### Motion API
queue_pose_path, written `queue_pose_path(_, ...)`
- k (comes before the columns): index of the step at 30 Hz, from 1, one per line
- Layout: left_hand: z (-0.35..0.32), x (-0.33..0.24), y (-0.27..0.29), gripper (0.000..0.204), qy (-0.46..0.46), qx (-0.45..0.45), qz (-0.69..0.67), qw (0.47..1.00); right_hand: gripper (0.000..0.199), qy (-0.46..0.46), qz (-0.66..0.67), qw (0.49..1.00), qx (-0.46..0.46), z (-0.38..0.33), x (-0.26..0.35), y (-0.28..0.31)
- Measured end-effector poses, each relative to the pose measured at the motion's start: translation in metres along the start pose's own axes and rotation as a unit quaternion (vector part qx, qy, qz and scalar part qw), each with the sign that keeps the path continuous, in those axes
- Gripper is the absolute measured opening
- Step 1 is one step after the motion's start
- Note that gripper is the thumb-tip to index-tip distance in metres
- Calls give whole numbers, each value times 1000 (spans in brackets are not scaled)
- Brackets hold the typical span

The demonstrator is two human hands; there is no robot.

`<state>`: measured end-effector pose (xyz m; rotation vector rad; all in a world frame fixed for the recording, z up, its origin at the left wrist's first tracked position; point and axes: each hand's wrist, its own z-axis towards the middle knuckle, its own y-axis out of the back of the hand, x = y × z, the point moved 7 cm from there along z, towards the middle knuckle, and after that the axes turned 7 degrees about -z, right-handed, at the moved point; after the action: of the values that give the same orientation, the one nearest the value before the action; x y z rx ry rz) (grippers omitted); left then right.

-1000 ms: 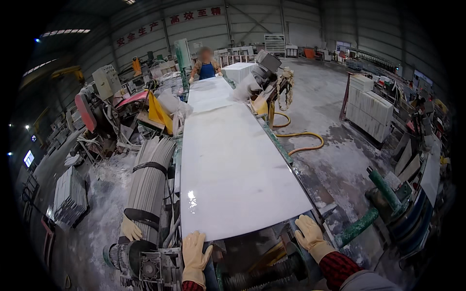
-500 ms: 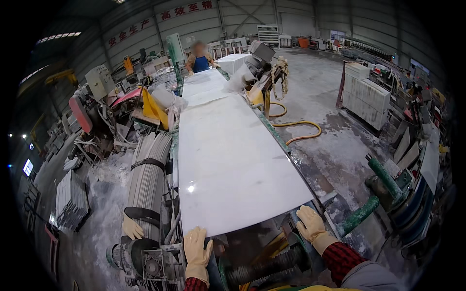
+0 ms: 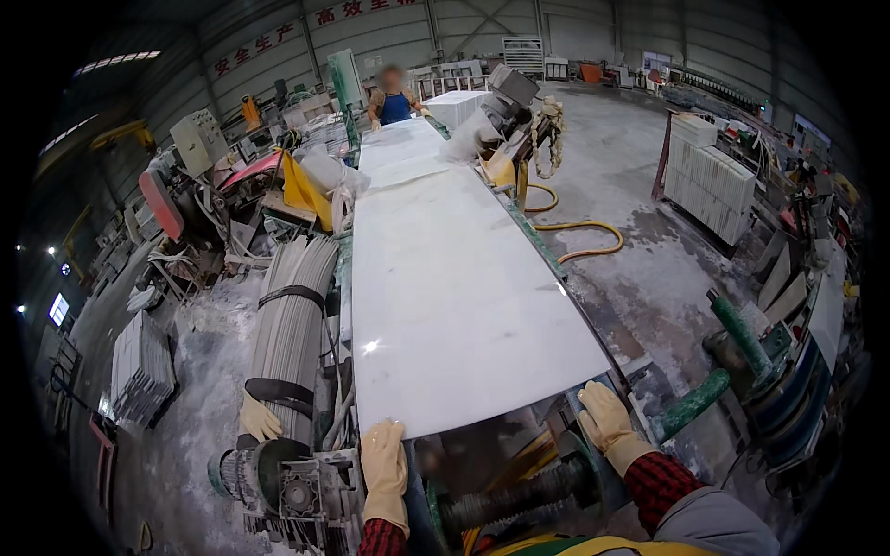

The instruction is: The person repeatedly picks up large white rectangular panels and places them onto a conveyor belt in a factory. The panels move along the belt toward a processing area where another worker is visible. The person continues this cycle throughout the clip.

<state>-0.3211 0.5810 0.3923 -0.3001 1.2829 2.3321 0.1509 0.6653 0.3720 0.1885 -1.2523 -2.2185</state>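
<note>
A long white stone slab lies on a conveyor line running away from me. My left hand, in a yellow work glove, rests at the slab's near left corner, fingertips on its edge. My right hand, also gloved, is at the near right corner, touching the edge. Below the slab end sits a dark roller. At the far end of the line a person in a blue apron stands with hands on another slab.
A strapped bundle of grey strips lies left of the line with a spare glove on it. A motor sits near left. A yellow hose crosses the floor right. Stacked white tiles and green rollers stand right.
The slab's near edge has come closer to me. Both my hands stay at its near corners, now appearing higher and nearer the edge.
</note>
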Motion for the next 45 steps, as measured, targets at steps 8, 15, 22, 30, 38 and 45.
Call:
queue_pose_path(8, 4, 4, -13, 32, -20, -10, 12, 1000, 32, -32, -20, 999, 9, -4, -7, -2)
queue_pose_path(15, -65, 91, -11, 41, 283, -13, -369, 885, 37, -3, 39, 999, -11, 28, 11, -70)
queue_pose_path(22, -29, 18, -20, 42, -50, 64, 37, 996, 32, -27, -27, 996, -80, -19, -2, 6)
queue_pose_path(30, -57, -29, -22, 28, -51, 1, 49, 998, 32, -87, -39, 995, -26, -25, -15, -27)
queue_pose_path(38, -133, -131, 35, 45, 61, 162, -34, 984, 38, -137, 298, 945, 1, 3, 82, 2)
queue_pose_path(45, -209, -147, 61, 44, 151, 91, -41, 984, 45, -601, 719, 348, 41, 4, 165, -208)
